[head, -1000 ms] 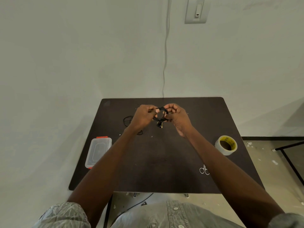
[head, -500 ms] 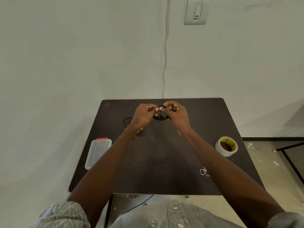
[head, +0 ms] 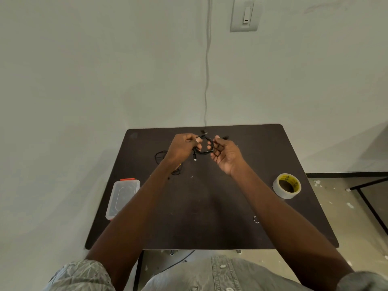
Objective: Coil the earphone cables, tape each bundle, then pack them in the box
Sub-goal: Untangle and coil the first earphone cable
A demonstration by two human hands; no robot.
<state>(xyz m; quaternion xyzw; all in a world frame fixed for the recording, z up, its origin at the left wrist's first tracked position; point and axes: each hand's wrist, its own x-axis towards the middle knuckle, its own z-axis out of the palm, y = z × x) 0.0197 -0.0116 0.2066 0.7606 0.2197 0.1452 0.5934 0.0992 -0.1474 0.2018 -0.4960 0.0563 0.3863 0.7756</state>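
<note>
1. Both bare forearms reach forward over the dark tabletop (head: pixel 210 206), and the hands meet above its far edge, near the middle.
2. The left hand (head: pixel 181 149) shows its back to the camera, knuckles up, wrist roughly in line with the forearm. Its fingers are curled round the left side of a coiled black earphone cable (head: pixel 204 146), gripping it.
3. The right hand (head: pixel 227 153) is turned palm inward toward the left hand. Its fingers are bent and pinch the right side of the same coil; the thumb lies at the lower rim of the loop.
4. The coil is held between the 2 hands, clear of the tabletop, as a small round loop. A short end with a plug (head: pixel 195 159) hangs below it beside the left hand.
5. A second black earphone cable (head: pixel 160 157) lies loose on the tabletop toward the far-left corner, partly hidden under the left wrist.
6. The clear plastic box (head: pixel 122 198) with a red clasp sits at the left edge of the tabletop, lid on.
7. A roll of tape (head: pixel 287 185) with a yellow inner core lies flat near the right edge.
8. A grey wire (head: pixel 206 80) runs down the wall behind the table, with a wall switch (head: pixel 246 14) to its right.
</note>
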